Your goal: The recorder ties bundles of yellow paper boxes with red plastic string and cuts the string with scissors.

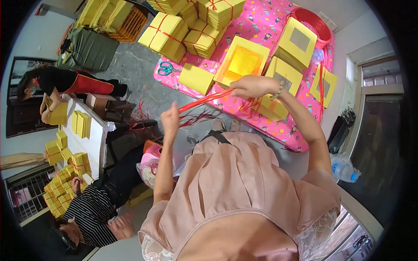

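Observation:
A bundle of thin red plastic strings [204, 99] is stretched between my two hands above the pink patterned sheet [261, 26]. My left hand [170, 117] pinches the near end, where loose strands fan out. My right hand [252, 86] grips the far end, just over stacks of yellow paper [241, 65] lying on the sheet. A coil of red string [311, 19] sits at the sheet's far corner.
Tied bundles of yellow paper [167, 35] lie at the sheet's far end, with blue-handled scissors [165, 68] beside them. Two other people work at a white table [98, 139] on the left, which is covered in yellow paper. A plastic bottle [345, 170] lies at the right.

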A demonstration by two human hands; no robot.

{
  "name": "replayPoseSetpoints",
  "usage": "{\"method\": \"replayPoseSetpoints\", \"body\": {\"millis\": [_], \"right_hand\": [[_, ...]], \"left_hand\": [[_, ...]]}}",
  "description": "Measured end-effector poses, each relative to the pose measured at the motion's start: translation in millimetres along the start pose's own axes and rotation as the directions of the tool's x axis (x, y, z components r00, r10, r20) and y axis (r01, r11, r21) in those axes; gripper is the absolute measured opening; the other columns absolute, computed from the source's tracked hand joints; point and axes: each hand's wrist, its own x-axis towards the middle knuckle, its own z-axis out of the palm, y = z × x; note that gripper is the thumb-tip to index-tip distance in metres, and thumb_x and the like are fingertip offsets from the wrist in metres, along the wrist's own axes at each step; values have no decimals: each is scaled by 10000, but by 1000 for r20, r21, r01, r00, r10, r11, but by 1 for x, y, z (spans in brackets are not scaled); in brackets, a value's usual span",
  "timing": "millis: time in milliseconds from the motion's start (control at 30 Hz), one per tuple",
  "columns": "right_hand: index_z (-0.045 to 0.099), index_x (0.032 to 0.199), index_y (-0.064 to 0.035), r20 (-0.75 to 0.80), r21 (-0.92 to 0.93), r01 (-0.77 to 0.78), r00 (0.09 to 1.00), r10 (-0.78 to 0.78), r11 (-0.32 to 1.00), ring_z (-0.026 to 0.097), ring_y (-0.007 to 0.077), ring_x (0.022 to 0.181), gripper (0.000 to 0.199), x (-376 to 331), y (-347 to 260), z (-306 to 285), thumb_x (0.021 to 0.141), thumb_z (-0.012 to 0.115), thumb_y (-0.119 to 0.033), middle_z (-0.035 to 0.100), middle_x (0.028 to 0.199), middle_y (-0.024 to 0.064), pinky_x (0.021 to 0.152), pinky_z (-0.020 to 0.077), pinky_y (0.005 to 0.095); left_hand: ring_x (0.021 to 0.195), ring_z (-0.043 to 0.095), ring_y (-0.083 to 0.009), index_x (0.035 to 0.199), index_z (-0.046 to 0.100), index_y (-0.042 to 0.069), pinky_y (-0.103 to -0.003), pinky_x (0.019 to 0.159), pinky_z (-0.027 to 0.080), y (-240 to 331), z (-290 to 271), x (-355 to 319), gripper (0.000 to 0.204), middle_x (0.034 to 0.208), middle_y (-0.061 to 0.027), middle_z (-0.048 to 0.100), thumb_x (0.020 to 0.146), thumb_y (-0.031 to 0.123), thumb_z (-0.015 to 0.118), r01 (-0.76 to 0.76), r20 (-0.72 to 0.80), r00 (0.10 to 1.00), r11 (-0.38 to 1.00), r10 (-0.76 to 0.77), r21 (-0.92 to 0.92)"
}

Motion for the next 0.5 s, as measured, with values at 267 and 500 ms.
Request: {"method": "replayPoseSetpoints", "body": {"millis": [267, 500], "right_hand": [[568, 916, -48, -192, -300, -236, 964, 184, 924, 599, 331, 700, 238, 2, -26, 16, 895, 446, -252, 607, 740, 135, 617, 453, 441], [519, 776, -25, -206, -489, -20, 974, -93, 872, 606, 295, 583, 146, 32, -65, 64, 794, 519, -170, 577, 591, 127, 492, 448, 397]], "left_hand": [[444, 453, -190, 554, 501, -52, -398, 474, 344, -74, -20, -5, 581, 471, -169, 408, 910, 401, 426, -34, 313, 946, 940, -79, 340], [882, 610, -239, 954, 629, -22, -343, 836, 447, 13, 36, 33, 625, 932, -136, 650, 932, 507, 295, 337, 816, 577, 921, -39, -195]]}}
